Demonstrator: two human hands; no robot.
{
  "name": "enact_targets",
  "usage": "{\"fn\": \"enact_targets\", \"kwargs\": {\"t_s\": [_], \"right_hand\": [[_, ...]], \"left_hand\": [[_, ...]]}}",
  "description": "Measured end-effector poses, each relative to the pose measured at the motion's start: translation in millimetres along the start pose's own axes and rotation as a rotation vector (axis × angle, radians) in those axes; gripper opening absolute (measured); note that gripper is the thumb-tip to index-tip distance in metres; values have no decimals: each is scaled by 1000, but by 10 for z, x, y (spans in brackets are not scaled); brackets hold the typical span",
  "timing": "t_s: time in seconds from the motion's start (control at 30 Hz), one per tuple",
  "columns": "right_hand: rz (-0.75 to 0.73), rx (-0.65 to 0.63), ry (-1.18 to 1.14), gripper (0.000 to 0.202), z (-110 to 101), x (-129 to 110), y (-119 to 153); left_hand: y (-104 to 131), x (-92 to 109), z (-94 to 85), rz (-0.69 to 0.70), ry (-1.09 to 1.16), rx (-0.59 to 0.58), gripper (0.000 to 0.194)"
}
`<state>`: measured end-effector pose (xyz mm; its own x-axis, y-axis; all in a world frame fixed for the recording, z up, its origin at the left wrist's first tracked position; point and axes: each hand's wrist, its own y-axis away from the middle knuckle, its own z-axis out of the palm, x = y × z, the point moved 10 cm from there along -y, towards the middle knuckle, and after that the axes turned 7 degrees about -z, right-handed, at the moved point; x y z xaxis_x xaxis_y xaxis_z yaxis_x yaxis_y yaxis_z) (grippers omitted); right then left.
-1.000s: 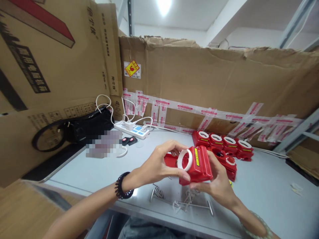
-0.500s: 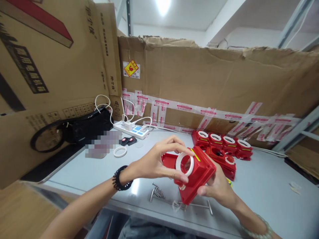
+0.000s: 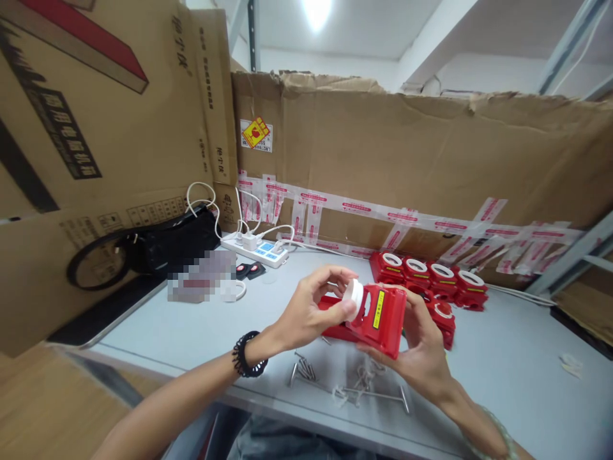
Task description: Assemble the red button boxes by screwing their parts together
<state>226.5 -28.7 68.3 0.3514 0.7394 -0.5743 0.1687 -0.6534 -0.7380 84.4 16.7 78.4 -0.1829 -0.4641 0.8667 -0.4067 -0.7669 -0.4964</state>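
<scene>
I hold a red plastic box point(image 3: 380, 318) with a yellow label above the grey table point(image 3: 201, 332). My right hand point(image 3: 421, 354) cups it from below and behind. My left hand point(image 3: 309, 313) pinches the white ring point(image 3: 353, 298) that sits on the box's front face. Another red part point(image 3: 330, 319) lies on the table just behind my left hand. A row of finished red boxes with white rings point(image 3: 431, 276) stands at the back right.
Metal rods and screws point(image 3: 345, 383) lie near the table's front edge. A white power strip with cables point(image 3: 256, 249), a black bag point(image 3: 167, 246) and a loose white ring point(image 3: 237, 291) sit at the left. Cardboard walls point(image 3: 431, 160) close off the back and left.
The red box has turned in my hands, so its ringed face now points left and its yellow label faces me. My left hand stays on the ring.
</scene>
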Motion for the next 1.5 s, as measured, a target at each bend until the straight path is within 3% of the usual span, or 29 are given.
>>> {"fn": "enact_targets", "kwargs": {"t_s": [0.2,0.9,1.17,1.37,1.5], "right_hand": [[0,4,3,80,7,6,0],[1,42,-46,77,9,-12,14],[103,53,-52,75,-22,81,40],[177,-62,-273,70,117,141,-2],[201,-81,-355,65,167,186,-6]], "left_hand": [[12,49,67,19,-12,-57,35],[34,153,84,57,-69,-76,40],[34,324,123,123,-154,-207,47],[24,473,194,170,-297,-395,44],[8,500,197,176,-320,-454,42]]}}
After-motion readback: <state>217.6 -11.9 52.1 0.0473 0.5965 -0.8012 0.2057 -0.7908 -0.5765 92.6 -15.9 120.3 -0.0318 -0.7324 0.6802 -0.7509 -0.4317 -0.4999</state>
